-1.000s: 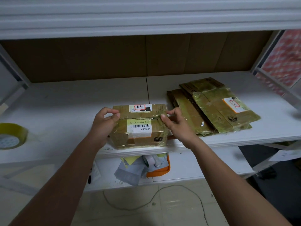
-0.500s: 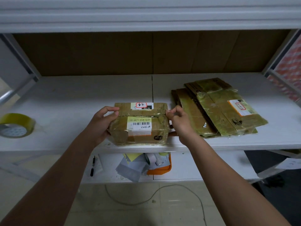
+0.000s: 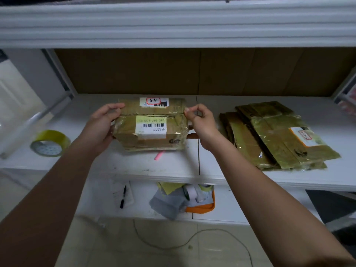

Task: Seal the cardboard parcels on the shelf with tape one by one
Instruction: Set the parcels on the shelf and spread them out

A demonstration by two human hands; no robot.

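A taped cardboard parcel with white barcode labels is held a little above the white shelf, near its middle. My left hand clasps the parcel's left end. My right hand holds its right end, thumb and forefinger pinched at the top corner. A roll of yellow tape lies on the shelf to the left, apart from both hands. A stack of flattened taped parcels lies on the shelf to the right.
A small pink object lies on the shelf under the parcel's front edge. The lower shelf holds a black pen, grey bags and an orange tray with tape rolls. A cable lies on the floor. A brown board backs the shelf.
Both hands have lifted the parcel and carried it further back over the shelf. The pink object under it has come into sight. The view has shifted left, so the tape roll shows more fully.
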